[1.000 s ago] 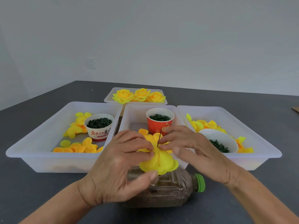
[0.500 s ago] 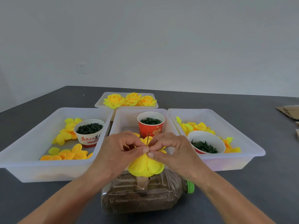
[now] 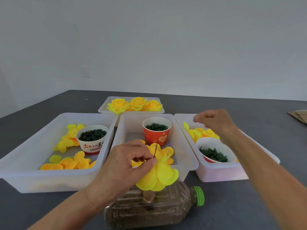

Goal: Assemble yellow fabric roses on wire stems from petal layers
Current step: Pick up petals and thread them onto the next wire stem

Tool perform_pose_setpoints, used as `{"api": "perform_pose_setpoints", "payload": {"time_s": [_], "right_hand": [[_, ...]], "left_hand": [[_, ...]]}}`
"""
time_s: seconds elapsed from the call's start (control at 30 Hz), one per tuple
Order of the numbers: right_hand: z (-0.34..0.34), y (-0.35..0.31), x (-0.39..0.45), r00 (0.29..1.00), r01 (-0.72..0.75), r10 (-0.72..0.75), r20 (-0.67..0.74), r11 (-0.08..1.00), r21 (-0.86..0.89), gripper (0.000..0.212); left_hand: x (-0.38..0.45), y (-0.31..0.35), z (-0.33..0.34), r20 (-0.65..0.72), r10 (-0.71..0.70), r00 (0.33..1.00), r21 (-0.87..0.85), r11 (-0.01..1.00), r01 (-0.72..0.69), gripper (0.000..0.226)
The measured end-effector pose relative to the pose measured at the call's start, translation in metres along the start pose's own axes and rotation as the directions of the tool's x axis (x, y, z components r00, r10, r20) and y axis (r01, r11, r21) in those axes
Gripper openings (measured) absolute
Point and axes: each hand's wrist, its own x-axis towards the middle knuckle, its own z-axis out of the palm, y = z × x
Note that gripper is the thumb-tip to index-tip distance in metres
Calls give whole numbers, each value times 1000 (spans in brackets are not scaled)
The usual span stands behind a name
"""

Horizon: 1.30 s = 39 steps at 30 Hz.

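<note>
A thin dark wire stem (image 3: 155, 149) stands upright out of a brown plastic bottle (image 3: 154, 208) lying on its side. Yellow petal layers (image 3: 159, 177) hang on the wire, cupped downward. My left hand (image 3: 126, 165) pinches the petals at the wire. My right hand (image 3: 214, 122) hovers over the right tray (image 3: 221, 173), fingers loosely curled and blurred, holding nothing that I can see. Loose yellow petals (image 3: 201, 132) lie under it. Three finished yellow roses (image 3: 135, 104) sit in the far tray.
The left tray (image 3: 33, 178) holds yellow and orange petals and a white cup (image 3: 92, 141) of dark green parts. In the middle tray stands a red cup (image 3: 157, 130) of green rings. A white bowl (image 3: 214, 150) of green leaves sits in the right tray. Cardboard (image 3: 299, 115) lies far right.
My right hand has let go of the petals at the wire and moved up and right over the right tray. My left hand still pinches the petals on the stem.
</note>
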Motion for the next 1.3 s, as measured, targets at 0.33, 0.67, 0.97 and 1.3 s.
{"api": "perform_pose_setpoints", "payload": {"time_s": [0.33, 0.67, 0.97, 1.3], "right_hand": [[26, 55, 59, 960, -175, 275, 41, 713, -679, 36], [29, 46, 49, 945, -306, 328, 17, 897, -319, 22], [11, 49, 51, 953, -139, 163, -256, 984, 109, 21], [3, -2, 13, 1000, 13, 4, -27, 794, 608, 17]], "left_hand": [[5, -2, 1, 1, -14, 1000, -49, 999, 14, 21], [4, -3, 2, -5, 7, 1000, -29, 1000, -7, 11], [3, -6, 1, 0, -10, 1000, -36, 999, 10, 9], [16, -1, -12, 9, -119, 993, -84, 989, 119, 54]]}}
